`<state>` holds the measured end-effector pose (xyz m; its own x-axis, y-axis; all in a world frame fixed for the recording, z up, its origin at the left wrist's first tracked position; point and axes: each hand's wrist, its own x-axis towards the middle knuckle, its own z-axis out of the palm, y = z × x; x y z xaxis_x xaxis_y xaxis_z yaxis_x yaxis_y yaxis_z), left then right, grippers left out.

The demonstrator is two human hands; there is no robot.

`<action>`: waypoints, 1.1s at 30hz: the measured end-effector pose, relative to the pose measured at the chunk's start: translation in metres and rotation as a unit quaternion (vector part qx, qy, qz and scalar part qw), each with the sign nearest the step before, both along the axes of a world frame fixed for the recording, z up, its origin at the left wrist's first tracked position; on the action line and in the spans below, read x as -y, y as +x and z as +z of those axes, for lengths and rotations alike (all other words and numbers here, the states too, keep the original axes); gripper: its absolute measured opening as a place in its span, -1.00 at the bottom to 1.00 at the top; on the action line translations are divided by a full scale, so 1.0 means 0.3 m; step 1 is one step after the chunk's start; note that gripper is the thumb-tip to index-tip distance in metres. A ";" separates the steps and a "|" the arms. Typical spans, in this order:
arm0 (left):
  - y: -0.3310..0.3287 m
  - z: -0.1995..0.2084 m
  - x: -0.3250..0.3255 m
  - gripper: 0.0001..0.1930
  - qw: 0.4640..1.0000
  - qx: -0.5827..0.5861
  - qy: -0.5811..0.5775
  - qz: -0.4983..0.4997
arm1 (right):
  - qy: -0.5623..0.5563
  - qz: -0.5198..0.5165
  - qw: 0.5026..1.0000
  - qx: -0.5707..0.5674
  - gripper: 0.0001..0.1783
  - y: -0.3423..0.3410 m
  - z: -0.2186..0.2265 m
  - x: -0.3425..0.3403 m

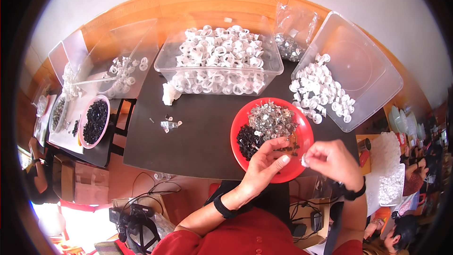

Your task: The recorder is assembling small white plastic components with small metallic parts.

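Note:
My right hand [336, 163] pinches a small white plastic part [304, 160] over the right rim of a red plate [306, 130]. My left hand [264, 164] hovers above the plate's near side, thumb and fingers curved but apart, with nothing visible between them. On the plate lie a heap of small silvery metal pieces [271, 118] and, at its left, a pile of small black parts [247, 141]. A few brownish bits [293, 146] sit near the right side, partly hidden by my fingers.
Behind the plate stands a transparent tub [163, 66] full of white plastic rings. White round parts [318, 85] spill across a tilted transparent lid [363, 66] at the right. A bag of metal pieces [290, 47] leans behind. Left, a pink-rimmed bowl [96, 123] holds black parts. Other people [401, 231] sit nearby.

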<state>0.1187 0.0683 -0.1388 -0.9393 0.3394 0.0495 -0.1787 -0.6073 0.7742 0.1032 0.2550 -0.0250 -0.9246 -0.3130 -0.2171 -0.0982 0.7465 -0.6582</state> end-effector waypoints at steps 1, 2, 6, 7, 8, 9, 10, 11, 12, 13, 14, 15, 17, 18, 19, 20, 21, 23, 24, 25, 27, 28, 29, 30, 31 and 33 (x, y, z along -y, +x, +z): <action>-0.004 -0.011 -0.002 -0.57 1.000 -0.002 0.005 -0.003 | -0.023 0.041 0.998 -0.050 -0.86 -0.043 -0.016 -0.022; -0.003 -0.035 -0.005 -0.60 1.000 -0.013 0.012 0.018 | -0.022 0.049 0.995 -0.081 -0.86 -0.090 0.013 0.001; 0.003 -0.057 -0.007 -0.68 0.999 -0.005 0.022 0.026 | -0.238 -0.078 0.905 -0.344 -0.65 -0.315 0.091 0.188; 0.002 -0.059 -0.006 -0.68 0.999 -0.004 0.023 0.022 | -0.234 -0.079 0.905 -0.346 -0.65 -0.334 0.101 0.227; 0.004 -0.061 -0.006 -0.68 0.999 -0.002 0.029 0.021 | -0.239 -0.078 0.905 -0.343 -0.62 -0.349 0.103 0.260; 0.007 -0.063 -0.005 -0.68 0.999 -0.003 0.030 0.022 | -0.244 -0.077 0.906 -0.338 -0.58 -0.359 0.100 0.278; 0.010 -0.066 -0.003 -0.68 0.999 -0.005 0.031 0.020 | -0.227 -0.060 0.912 -0.337 -0.66 -0.372 0.078 0.280; 0.014 -0.069 -0.001 -0.68 0.999 -0.005 0.033 0.020 | -0.226 -0.059 0.913 -0.335 -0.66 -0.375 0.056 0.274; 0.017 -0.071 0.004 -0.69 0.999 -0.007 0.038 0.020 | -0.208 -0.062 0.924 -0.315 -0.72 -0.368 0.033 0.262; 0.018 -0.072 0.009 -0.69 0.999 -0.005 0.040 0.020 | -0.190 -0.065 0.935 -0.293 -0.78 -0.359 0.010 0.247; 0.018 -0.071 0.010 -0.69 0.999 -0.001 0.041 0.010 | -0.188 -0.089 0.935 -0.288 -0.85 -0.349 -0.010 0.222; 0.017 -0.067 0.012 -0.70 0.999 0.003 0.042 -0.003 | -0.202 -0.094 0.935 -0.277 -0.85 -0.352 -0.037 0.182; 0.010 -0.060 0.009 -0.70 0.999 0.003 0.047 -0.010 | -0.197 -0.125 0.935 -0.266 -0.87 -0.350 -0.082 0.085; 0.008 -0.058 0.004 -0.70 0.999 0.002 0.051 -0.015 | -0.192 -0.137 0.934 -0.267 -0.87 -0.355 -0.110 0.031; 0.004 -0.055 0.003 -0.70 0.999 0.009 0.047 -0.013 | -0.154 -0.149 0.936 -0.280 -0.87 -0.370 -0.139 -0.028; 0.000 -0.043 0.007 -0.71 0.999 0.014 0.037 -0.009 | -0.113 -0.169 0.935 -0.292 -0.88 -0.368 -0.165 -0.087; -0.003 -0.036 0.011 -0.71 0.999 0.019 0.026 -0.004 | -0.084 -0.155 0.927 -0.331 -0.89 -0.377 -0.184 -0.121; -0.007 -0.038 0.016 -0.71 1.000 0.009 0.015 0.011 | -0.004 -0.147 0.930 -0.337 -0.87 -0.385 -0.226 -0.193; -0.011 -0.034 0.017 -0.71 1.000 0.004 0.018 0.015 | 0.024 -0.146 0.937 -0.317 -0.86 -0.387 -0.241 -0.215; -0.012 -0.030 0.014 -0.71 1.000 -0.002 0.021 0.019 | 0.051 -0.144 0.943 -0.297 -0.84 -0.377 -0.251 -0.231; -0.013 -0.036 0.018 -0.72 1.000 0.000 0.013 0.022 | 0.068 -0.148 0.950 -0.265 -0.82 -0.356 -0.260 -0.212; -0.012 -0.031 0.018 -0.70 1.000 0.006 0.011 0.016 | 0.092 -0.153 0.953 -0.246 -0.83 -0.344 -0.264 -0.201; -0.014 -0.032 0.013 -0.70 1.000 0.006 0.008 0.009 | 0.115 -0.158 0.954 -0.226 -0.84 -0.333 -0.270 -0.201; -0.015 -0.034 0.009 -0.70 1.000 0.005 0.002 0.009 | 0.112 -0.164 0.954 -0.224 -0.84 -0.325 -0.289 -0.212; -0.015 -0.036 0.006 -0.70 1.000 0.003 -0.003 0.010 | 0.147 -0.156 0.944 -0.250 -0.85 -0.325 -0.321 -0.227; 0.007 -0.037 0.009 -0.71 1.000 0.003 -0.008 0.011 | 0.179 -0.146 0.934 -0.271 -0.86 -0.311 -0.359 -0.245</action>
<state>0.1207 0.0656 -0.1499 -0.9469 0.3192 0.0389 -0.1695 -0.5981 0.7833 0.0098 0.3285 -0.1328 -0.9635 -0.0278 0.2661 -0.1032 0.9562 -0.2739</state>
